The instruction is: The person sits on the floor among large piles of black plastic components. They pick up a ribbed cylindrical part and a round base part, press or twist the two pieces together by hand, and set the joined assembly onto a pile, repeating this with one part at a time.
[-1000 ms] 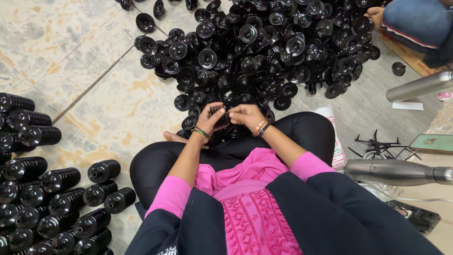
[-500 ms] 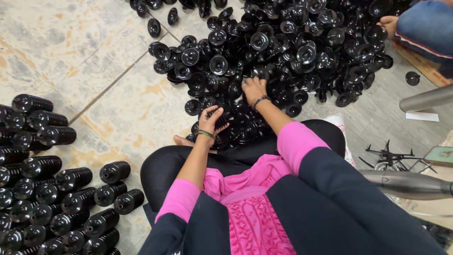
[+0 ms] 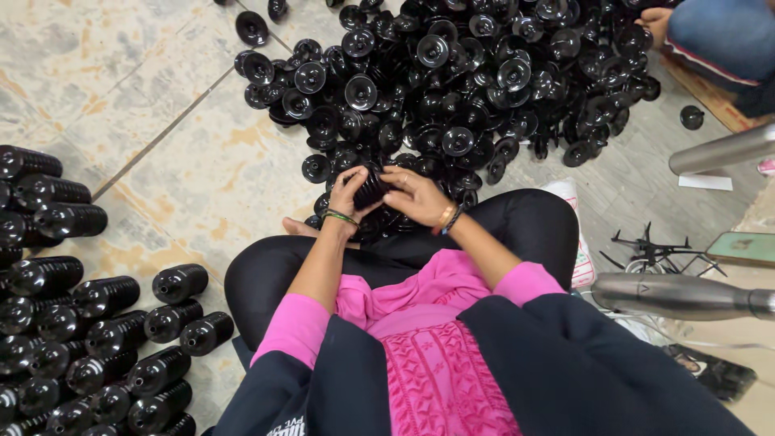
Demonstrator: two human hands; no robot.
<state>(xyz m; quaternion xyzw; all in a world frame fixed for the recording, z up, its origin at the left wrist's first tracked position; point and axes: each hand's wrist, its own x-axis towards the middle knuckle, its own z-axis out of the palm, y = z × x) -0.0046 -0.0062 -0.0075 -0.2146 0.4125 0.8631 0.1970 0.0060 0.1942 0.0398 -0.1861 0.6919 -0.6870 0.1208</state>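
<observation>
I sit cross-legged on the floor in black trousers and a pink top. My left hand and my right hand meet just above my knees, both gripping a short stack of black ribbed discs held between them. The stack lies sideways between my palms. Right in front of my hands spreads a big heap of loose black funnel-shaped discs, reaching to the top of the view.
Finished black ribbed stacks lie in rows on the tiled floor at my left. A silver metal tube and another tube lie at right. Another person's knee and hand show at top right.
My right hand reached out into the heap half a second ago and has come back to meet my left hand at the stack.
</observation>
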